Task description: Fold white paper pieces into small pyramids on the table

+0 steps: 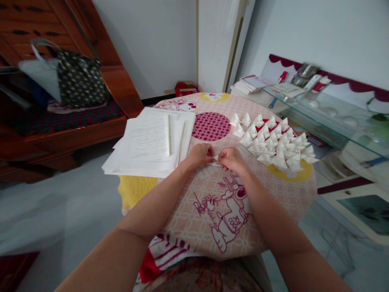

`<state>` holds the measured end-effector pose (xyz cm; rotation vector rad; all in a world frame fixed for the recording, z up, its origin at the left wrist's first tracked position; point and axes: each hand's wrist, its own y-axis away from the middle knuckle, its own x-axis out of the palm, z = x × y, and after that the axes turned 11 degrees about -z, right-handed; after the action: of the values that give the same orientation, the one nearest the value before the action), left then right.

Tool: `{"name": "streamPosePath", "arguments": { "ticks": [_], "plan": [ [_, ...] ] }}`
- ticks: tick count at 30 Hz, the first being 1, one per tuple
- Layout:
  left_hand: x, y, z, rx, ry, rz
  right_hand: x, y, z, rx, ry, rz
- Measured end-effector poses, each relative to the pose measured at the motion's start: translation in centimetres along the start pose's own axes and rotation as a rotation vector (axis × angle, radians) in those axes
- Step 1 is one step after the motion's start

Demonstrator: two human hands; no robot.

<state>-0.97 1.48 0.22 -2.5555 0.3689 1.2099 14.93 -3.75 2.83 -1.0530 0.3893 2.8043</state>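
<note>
Close together over the middle of the round table, my left hand and my right hand pinch a small piece of white paper between their fingertips. Most of the paper is covered by the fingers, so its folds cannot be made out. To the right of my hands stand many small folded white paper shapes with pointed tips, set close to one another. On the left lies a stack of white paper sheets, the top one bearing lines of writing.
A patterned pink cloth with cartoon figures covers the table. Right of it is a glass shelf with papers and containers. A wooden bench at the left carries a dark patterned bag. A red object sits behind the table.
</note>
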Motion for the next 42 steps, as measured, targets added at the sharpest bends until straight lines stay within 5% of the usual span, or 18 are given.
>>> {"name": "streamPosePath", "arguments": {
  "ticks": [20, 42],
  "plan": [
    [-0.5, 0.7, -0.9, 0.021, -0.014, 0.072, 0.7, -0.8, -0.5, 0.004, 0.012, -0.010],
    [-2.6, 0.5, 1.9, 0.037, 0.474, 0.324, 0.7, -0.3, -1.2, 0.004, -0.097, -0.053]
  ]
}}
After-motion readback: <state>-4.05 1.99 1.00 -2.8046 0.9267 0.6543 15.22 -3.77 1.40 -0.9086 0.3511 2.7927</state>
